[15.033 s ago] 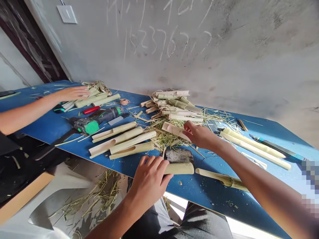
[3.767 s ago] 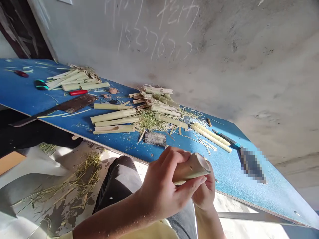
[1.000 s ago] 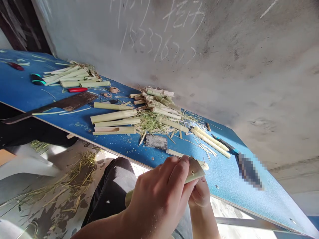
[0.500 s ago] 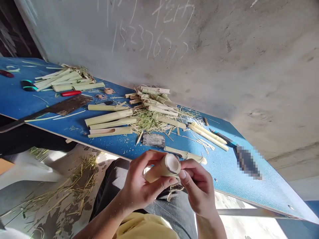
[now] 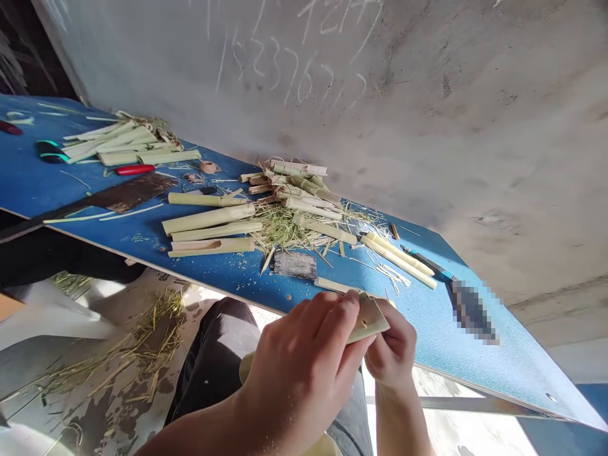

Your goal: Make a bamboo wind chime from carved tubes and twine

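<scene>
Left hand [image 5: 304, 361] wrapped over the bamboo piece [image 5: 373, 318], knuckles up, gripping it above the lap by the tabletop [image 5: 456, 361] edge. Right hand [image 5: 399, 342] curled at its holed end, fingers partly hidden; can't tell if gripping.

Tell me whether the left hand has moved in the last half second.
Yes, to the right: judged against the dark block on the blue table, the left hand has shifted rightward, gripping the bamboo piece.
</scene>
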`<state>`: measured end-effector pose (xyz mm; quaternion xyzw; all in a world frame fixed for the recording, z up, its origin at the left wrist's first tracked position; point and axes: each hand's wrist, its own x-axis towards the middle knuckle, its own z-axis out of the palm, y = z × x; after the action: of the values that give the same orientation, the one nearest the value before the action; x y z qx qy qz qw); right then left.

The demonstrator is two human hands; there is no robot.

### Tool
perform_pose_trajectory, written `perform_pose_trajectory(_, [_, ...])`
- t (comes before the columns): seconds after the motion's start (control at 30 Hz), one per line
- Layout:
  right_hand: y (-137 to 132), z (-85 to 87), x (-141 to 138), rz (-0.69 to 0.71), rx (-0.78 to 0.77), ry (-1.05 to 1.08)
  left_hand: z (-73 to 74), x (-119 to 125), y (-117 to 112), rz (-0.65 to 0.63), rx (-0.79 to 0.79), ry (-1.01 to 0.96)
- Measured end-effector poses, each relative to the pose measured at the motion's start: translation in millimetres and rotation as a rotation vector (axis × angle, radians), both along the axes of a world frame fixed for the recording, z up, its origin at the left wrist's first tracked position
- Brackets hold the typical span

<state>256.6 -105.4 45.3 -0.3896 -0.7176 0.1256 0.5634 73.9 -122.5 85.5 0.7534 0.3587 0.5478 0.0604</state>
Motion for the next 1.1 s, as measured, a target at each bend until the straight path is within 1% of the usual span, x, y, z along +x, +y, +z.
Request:
perform_pose_trajectory(0.13, [2, -5.8, 0, 0.026, -0.088, 0.146, 5.2, 2, -2, 0.027, 0.026, 0.043])
perform_pose_trajectory(0.2, [3, -4.6, 2, 0.062, -0.109, 0.142, 5.2, 0, -1, 0.005, 0.013, 0.061])
perform_pose_trajectory(0.3, [5, 1.0, 9, 0.149, -0.159, 0.069, 2.5, -5, 1, -0.031, -0.034, 0.119])
perform_pose_trajectory(0.4, [5, 3.2, 15, 0.216, -0.234, 0.013, 0.0, -9, 1, -0.031, -0.066, 0.173])
perform_pose_trajectory(0.5, [5, -0.6, 17, 0.245, -0.280, 0.079, 1.1, -10, -1, -0.034, -0.069, 0.185])
perform_pose_trajectory(0.57, [3, -1.8, 16, 0.268, -0.281, 0.158, 3.0, -12, -2, -0.090, -0.104, 0.161])
perform_pose_trajectory(0.67, [1, 6.0, 12, 0.326, -0.295, 0.220, 2.3, -14, 3, -0.268, -0.239, 0.029])
perform_pose_trajectory(0.73, [-1, 16.6, 10, 0.292, -0.366, 0.216, -3.7, -15, 12, -0.353, -0.344, -0.113])
perform_pose_trajectory(0.83, [-7, 30.6, 4, 0.086, -0.435, 0.169, -20.6, -11, 30, -0.419, -0.561, -0.401])
perform_pose_trajectory(0.9, [-12, 34.6, -2, -0.034, -0.406, 0.109, -33.1, -6, 40, -0.477, -0.696, -0.617])
perform_pose_trajectory(0.97, [-17, 34.9, -8, -0.107, -0.362, 0.059, -42.6, -3, 48, -0.530, -0.738, -0.793])
perform_pose_trajectory(1.0, [-18, 34.3, -11, -0.131, -0.344, 0.047, -45.6, -3, 51, -0.548, -0.732, -0.837])
perform_pose_trajectory(1.03, [-19, 33.4, -13, -0.145, -0.330, 0.043, -47.2, -5, 52, -0.557, -0.724, -0.838])
perform_pose_trajectory(1.1, [-19, 31.7, -14, -0.122, -0.321, 0.035, -46.6, -10, 53, -0.544, -0.704, -0.730])
